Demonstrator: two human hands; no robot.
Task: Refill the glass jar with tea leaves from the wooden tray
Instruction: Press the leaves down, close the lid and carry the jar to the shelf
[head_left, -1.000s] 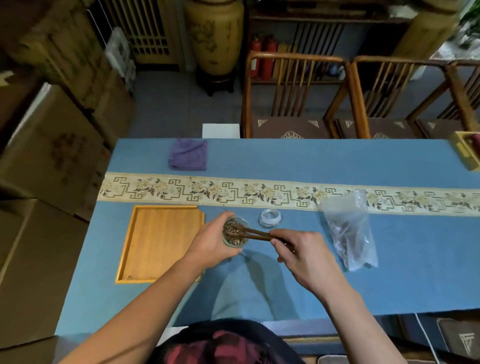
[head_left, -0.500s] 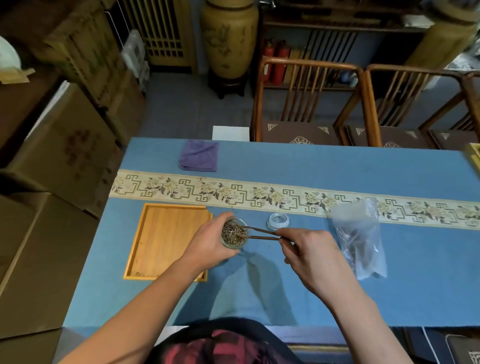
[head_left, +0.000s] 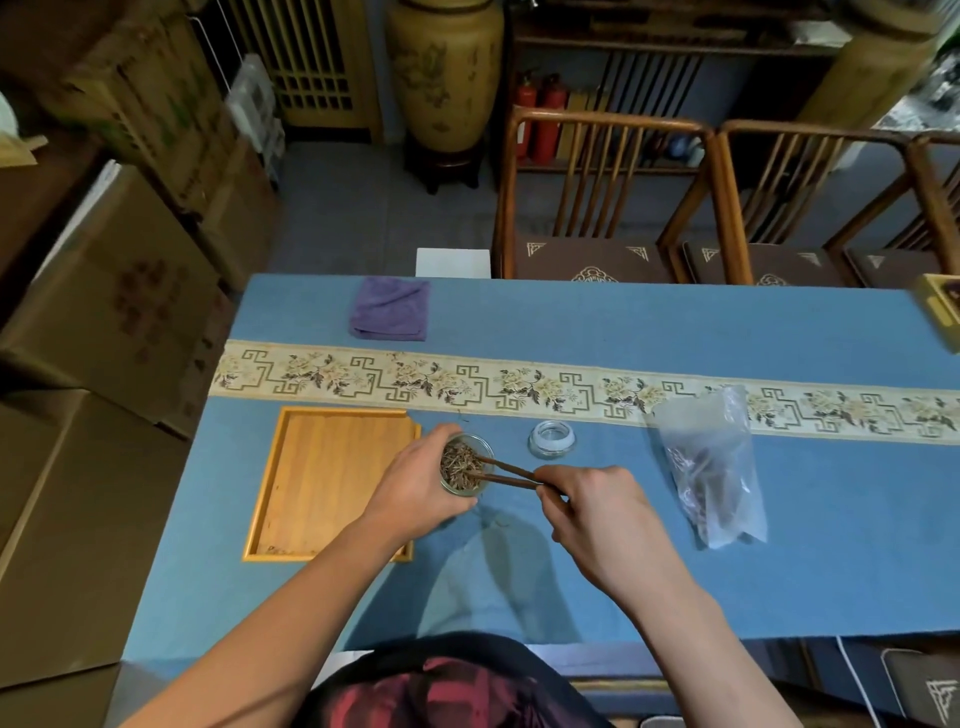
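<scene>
Blue cloth covers the worktop, and at centre frame the glass jar, nearly full of tea leaves, sits wrapped in the left hand. Right hand fingers pinch wooden tongs, tips inside the mouth, seemingly packing the last leaves. Left of it, the wooden tray looks almost bare. Next probably comes the lid, just beyond.

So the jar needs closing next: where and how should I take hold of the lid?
Grip the lid by its round rim, coming straight down from above. It lies flat on the cloth, apart from the jar, bag and both hands, so opposite sides are free.
</scene>
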